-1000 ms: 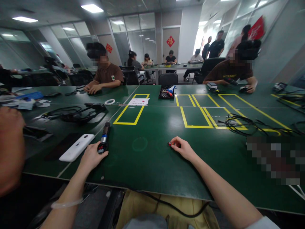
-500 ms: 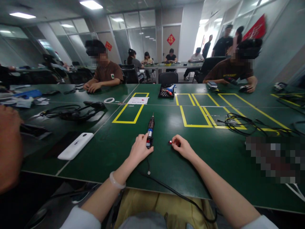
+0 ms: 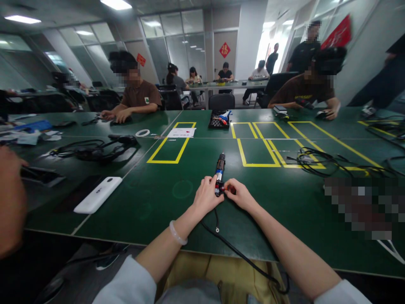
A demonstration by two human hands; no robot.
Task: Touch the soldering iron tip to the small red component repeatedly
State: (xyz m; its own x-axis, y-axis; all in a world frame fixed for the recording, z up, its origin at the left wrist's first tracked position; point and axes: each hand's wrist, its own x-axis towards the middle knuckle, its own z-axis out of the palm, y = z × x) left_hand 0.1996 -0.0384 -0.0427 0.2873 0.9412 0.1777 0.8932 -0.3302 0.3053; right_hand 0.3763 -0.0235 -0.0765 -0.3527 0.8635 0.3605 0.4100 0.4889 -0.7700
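My left hand (image 3: 207,195) is closed around the rear end of a corded power tool (image 3: 220,166). The tool is slim and dark, with a blue and silver band and a thin tip pointing away from me. Against the tool's rear, from the right, comes my right hand (image 3: 238,195), its thumb and fingers pinching a small red part (image 3: 222,188). Fingers cover most of that part, so I cannot tell whether it is seated in the tool. A black power cord (image 3: 240,251) and a thin lead with a ring terminal (image 3: 217,230) trail toward me.
A white power bank-like case (image 3: 98,195) lies at left, with a head-worn device (image 3: 95,147) behind it. Farther off are a black tray of tools (image 3: 219,120) and a paper sheet (image 3: 182,132). Tangled black cables (image 3: 311,162) lie at right. Co-workers sit across the green table (image 3: 177,228).
My left hand has carried the power tool to the right. The small red part in my right hand, which was apart from the tool, now meets its rear end.
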